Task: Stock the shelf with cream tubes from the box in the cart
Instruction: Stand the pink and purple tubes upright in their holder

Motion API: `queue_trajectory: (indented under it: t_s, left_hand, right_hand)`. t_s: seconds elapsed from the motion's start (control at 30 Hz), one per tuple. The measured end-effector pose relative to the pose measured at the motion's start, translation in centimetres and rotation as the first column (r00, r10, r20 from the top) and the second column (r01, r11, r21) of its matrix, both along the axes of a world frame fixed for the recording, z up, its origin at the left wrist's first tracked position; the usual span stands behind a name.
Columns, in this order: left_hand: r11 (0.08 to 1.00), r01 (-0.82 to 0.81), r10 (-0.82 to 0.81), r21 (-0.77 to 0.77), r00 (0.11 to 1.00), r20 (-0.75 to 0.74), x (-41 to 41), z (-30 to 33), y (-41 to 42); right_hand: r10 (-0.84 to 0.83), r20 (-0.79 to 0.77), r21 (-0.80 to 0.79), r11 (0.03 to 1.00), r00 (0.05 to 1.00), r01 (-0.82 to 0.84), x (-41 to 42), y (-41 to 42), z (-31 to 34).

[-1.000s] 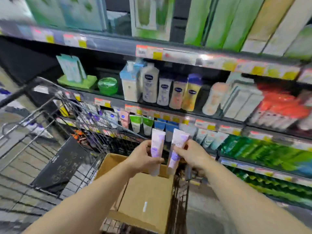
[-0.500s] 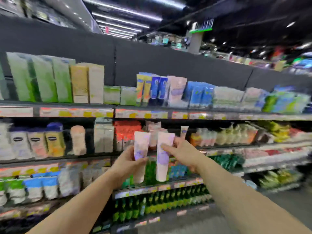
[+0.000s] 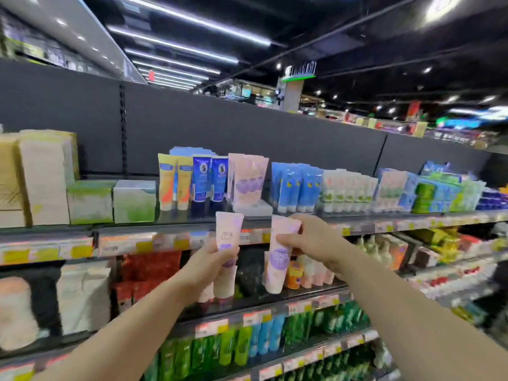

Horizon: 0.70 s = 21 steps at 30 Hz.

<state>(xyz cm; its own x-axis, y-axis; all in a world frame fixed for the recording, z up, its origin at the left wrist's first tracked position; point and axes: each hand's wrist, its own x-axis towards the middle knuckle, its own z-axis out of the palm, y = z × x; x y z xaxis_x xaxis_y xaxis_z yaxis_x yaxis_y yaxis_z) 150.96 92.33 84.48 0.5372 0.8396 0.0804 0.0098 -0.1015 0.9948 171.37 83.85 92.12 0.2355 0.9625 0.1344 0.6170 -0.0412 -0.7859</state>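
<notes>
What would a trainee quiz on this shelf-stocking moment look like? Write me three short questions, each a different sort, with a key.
1. True or false: each hand holds one pink tube.
2. Which products stand directly left of the pink tubes on the top shelf? A) dark blue tubes B) green bottles C) red packs
3. Fill in: the held tubes have their caps pointing ____.

Key: 1 true: left hand grips the left tube, right hand the right tube. 2 A: dark blue tubes beside the shelved pink tubes. 3 down.
</notes>
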Motion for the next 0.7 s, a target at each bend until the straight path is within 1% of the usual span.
queue_trajectory:
  t_s: [0.07,0.2,0.33,0.43,0.57,0.7]
  left_hand:
    - [1.000,-0.008,0.008,-0.022,0.999,0.036,1.1,1.3,2.8]
    - [0.998,-0.028,0.024,0.047,0.997,0.068,2.2,3.9,7.5]
    - [0.997,-0.026,0.019,0.074,0.995,0.101,2.7,4.8,9.4]
    - [0.992,-0.054,0.046,0.112,0.996,0.071,3.0,5.3,9.9]
    - [0.989,-0.118,0.110,0.089,0.990,0.087,3.6,5.6,10.6]
    - [0.986,-0.146,0.139,0.082,0.987,0.085,4.1,5.6,11.2]
  right_hand:
    - [0.001,0.017,0.023,1.000,1.000,-0.001,1.1,3.0,1.9]
    - [-0.043,0.133,0.122,0.992,0.990,0.026,3.5,8.3,5.5]
    - [-0.081,0.192,0.214,0.976,0.978,0.039,5.1,12.7,7.8]
    - [-0.096,0.277,0.268,0.963,0.956,0.019,6.1,15.2,9.6]
    - [-0.062,0.389,0.253,0.967,0.919,-0.042,7.0,18.4,10.5]
    - [-0.037,0.443,0.215,0.974,0.896,-0.067,8.0,21.0,10.2]
